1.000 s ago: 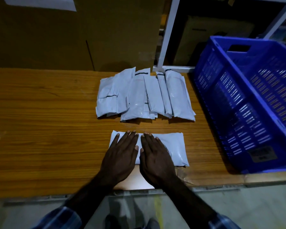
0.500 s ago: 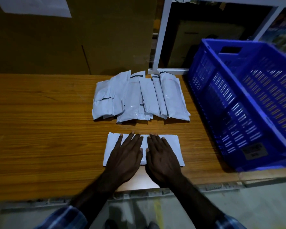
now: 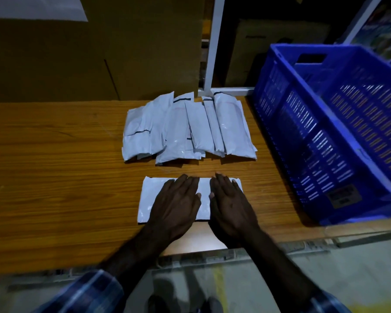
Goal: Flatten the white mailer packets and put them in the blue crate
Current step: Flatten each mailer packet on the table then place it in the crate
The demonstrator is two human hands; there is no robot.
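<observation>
One white mailer packet [image 3: 152, 195] lies flat near the front edge of the wooden table [image 3: 54, 177]. My left hand [image 3: 176, 205] and my right hand [image 3: 229, 203] press down on it side by side, fingers straight, with a strip of packet showing between them. Behind it, a pile of several white mailer packets [image 3: 190, 129] lies overlapping in a row. The blue crate [image 3: 325, 136] stands on the table to the right, tilted in view, and its visible inside looks empty.
Large cardboard boxes [image 3: 88, 59] stand against the table's back edge on the left. A white shelf frame [image 3: 212, 46] rises behind the pile. The table's front edge runs just below my wrists.
My hands have slid apart over the packet, left hand leftward and right hand rightward. The packet now lies flatter than a second ago.
</observation>
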